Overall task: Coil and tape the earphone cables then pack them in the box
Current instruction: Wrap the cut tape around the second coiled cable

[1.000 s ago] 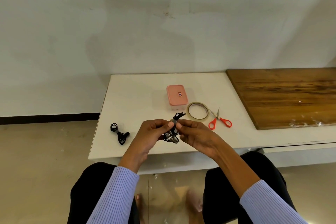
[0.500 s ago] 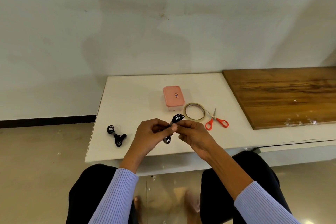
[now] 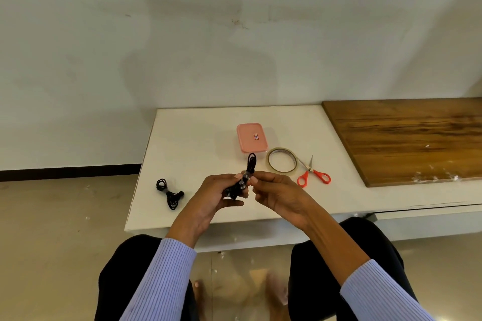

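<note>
the person sits at a low white table (image 3: 208, 122), both hands raised just above its near edge. the left hand (image 3: 211, 197) has its fingers curled round a coiled black earphone cable (image 3: 251, 164), holding the lower part of the bundle, where small metallic parts show between the fingers. the right hand (image 3: 279, 191) pinches the same bundle at its middle with thumb and forefinger, right beside the left fingertips. the upper loop of the coil stands up past both hands, tilted slightly to the right. whether tape is already round the bundle cannot be told; a pale patch shows at the pinch point, but it is too small to read.

a second coiled black earphone cable (image 3: 169, 193) lies on the table to the left of the hands, near the left edge, apart from both hands.

a pink box (image 3: 252, 137) with its lid on sits on the table beyond the hands. just to its right lies a roll of clear tape (image 3: 282, 163), flat on the surface. orange-handled scissors (image 3: 314, 174) lie just beside the roll, blades closed and pointing away from the person.

a wooden board (image 3: 407, 138) covers the right part of the table. striped light-blue sleeves (image 3: 161, 281) cover both forearms.
</note>
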